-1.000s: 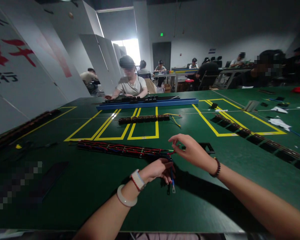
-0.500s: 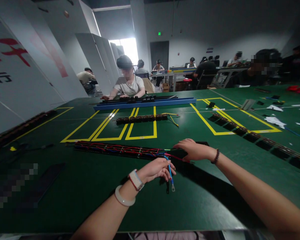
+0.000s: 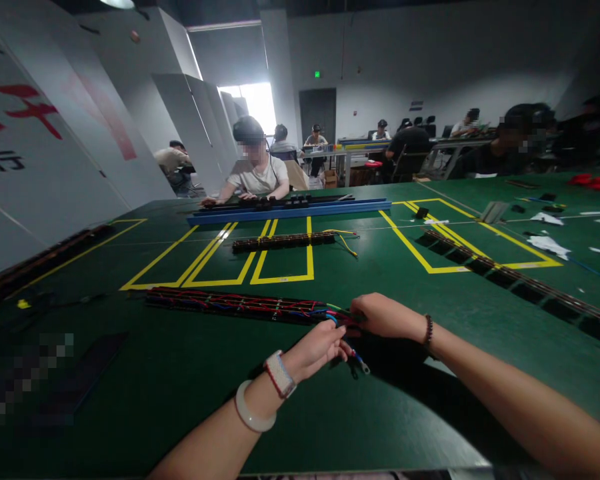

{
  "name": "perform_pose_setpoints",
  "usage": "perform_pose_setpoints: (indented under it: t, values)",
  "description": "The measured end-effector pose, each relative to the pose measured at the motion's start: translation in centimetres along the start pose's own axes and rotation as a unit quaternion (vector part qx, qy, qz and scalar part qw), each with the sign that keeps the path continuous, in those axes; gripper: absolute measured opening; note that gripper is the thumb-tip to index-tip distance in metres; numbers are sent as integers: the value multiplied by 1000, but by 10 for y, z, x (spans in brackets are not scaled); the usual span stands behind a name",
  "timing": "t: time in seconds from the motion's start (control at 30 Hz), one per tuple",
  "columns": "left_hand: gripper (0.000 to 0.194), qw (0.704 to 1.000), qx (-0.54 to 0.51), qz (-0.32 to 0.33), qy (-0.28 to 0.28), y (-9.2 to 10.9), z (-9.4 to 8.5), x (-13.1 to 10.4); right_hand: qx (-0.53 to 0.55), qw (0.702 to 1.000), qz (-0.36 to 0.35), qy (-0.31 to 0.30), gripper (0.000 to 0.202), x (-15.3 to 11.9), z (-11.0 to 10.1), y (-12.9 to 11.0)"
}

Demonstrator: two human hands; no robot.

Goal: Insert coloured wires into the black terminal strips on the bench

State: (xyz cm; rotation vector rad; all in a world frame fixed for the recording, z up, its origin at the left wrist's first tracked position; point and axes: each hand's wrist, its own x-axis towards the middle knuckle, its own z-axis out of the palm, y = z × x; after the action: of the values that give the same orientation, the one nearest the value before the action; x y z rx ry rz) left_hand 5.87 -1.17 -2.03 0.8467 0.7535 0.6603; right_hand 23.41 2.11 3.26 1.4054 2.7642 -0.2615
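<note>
A long black rail assembly lined with red and blue wires lies across the table before me. Its loose wire ends come out at the right. My left hand is closed round a blue wire whose ring terminal pokes out past the fingers, tipped down to the right. Just beyond it, my right hand has its fingers curled over the red and green wires at the rail's end. The fingertips are partly hidden, but the wires run into the grip. Both hands nearly touch.
Behind lies a shorter rail assembly with yellow leads. Another long rail slants along the right, near paper scraps. A blue channel stands before a co-worker. Yellow tape marks rectangles on the green table.
My right hand has lowered and closed on the wires beside my left hand. The blue wire's terminal has swung right and up, held in my left hand.
</note>
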Motion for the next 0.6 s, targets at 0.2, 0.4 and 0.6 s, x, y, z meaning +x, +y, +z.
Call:
perform_pose_setpoints:
  t: [0.2,0.4,0.6]
  values:
    - [12,1000,-2,-11,0,1,-1,2,-5,1000,1,17,17,-5,1,-24]
    - [29,999,46,-3,-5,2,0,1,-15,1000,13,19,11,-10,1,-35]
    - [29,995,94,-21,1,4,0,-1,81,996,39,-12,28,-6,-5,-22]
